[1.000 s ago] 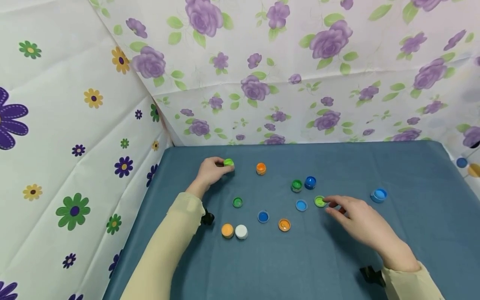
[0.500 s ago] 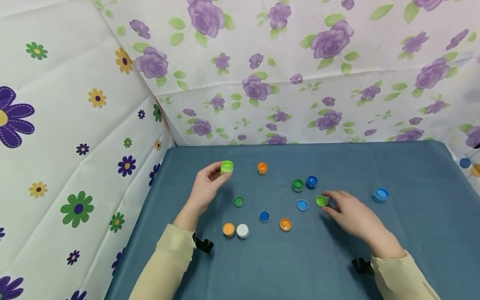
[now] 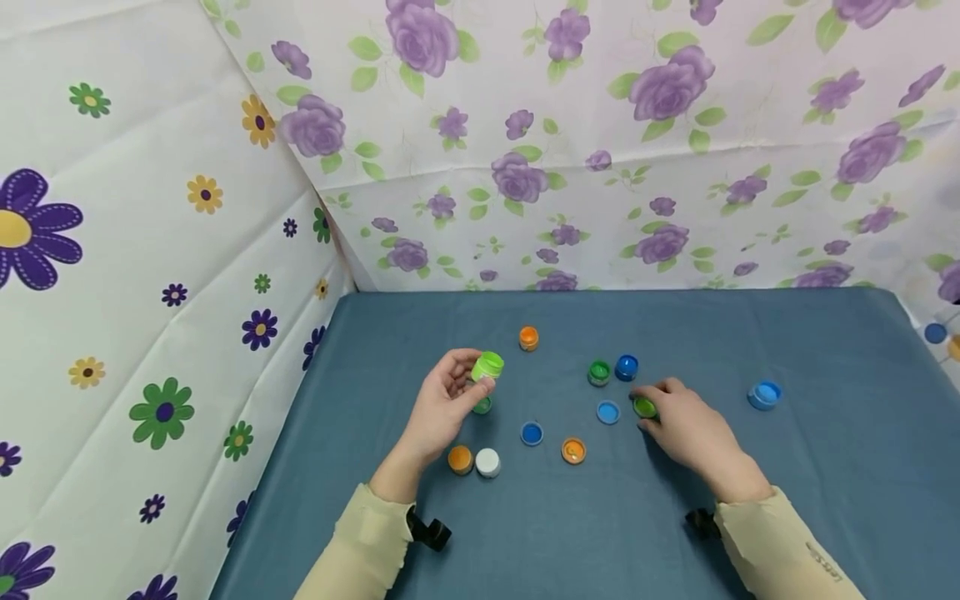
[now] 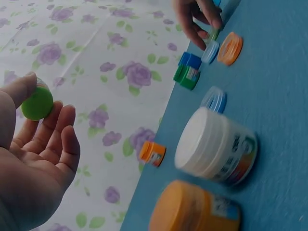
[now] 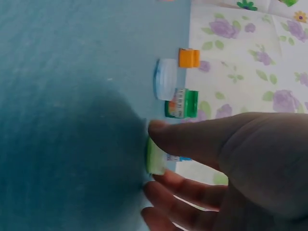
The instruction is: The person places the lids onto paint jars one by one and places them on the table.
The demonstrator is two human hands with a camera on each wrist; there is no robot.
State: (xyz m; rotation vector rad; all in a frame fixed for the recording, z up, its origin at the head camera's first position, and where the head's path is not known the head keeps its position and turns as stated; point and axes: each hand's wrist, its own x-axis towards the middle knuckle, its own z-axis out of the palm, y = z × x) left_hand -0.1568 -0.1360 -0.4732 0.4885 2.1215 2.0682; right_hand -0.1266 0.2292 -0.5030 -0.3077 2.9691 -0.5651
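My left hand point(image 3: 441, 410) holds a small light-green jar point(image 3: 487, 367) between thumb and fingers, raised over the table; the left wrist view shows the jar's green end point(image 4: 37, 103) by the thumb. On the table, my right hand point(image 3: 693, 429) has its thumb and fingers on either side of a light-green lid point(image 3: 644, 407). The right wrist view shows that lid point(image 5: 155, 158) standing between thumb and fingertips of the right hand point(image 5: 207, 168). Partly behind the left hand's jar lies a dark-green lid point(image 3: 482, 405).
Nearer me stand an orange-yellow jar point(image 3: 461, 459) and a white-topped jar point(image 3: 488, 462). Lids in blue point(image 3: 532, 433), light blue point(image 3: 608, 412) and orange point(image 3: 573, 451) lie mid-table. Behind are orange point(image 3: 528, 337), green point(image 3: 599, 372) and blue point(image 3: 627, 367) jars; a light-blue jar point(image 3: 764, 395) stands right.
My left hand has lifted the light-green jar and brought it right and nearer me. My right hand has moved slightly left, its fingers closing around the light-green lid.
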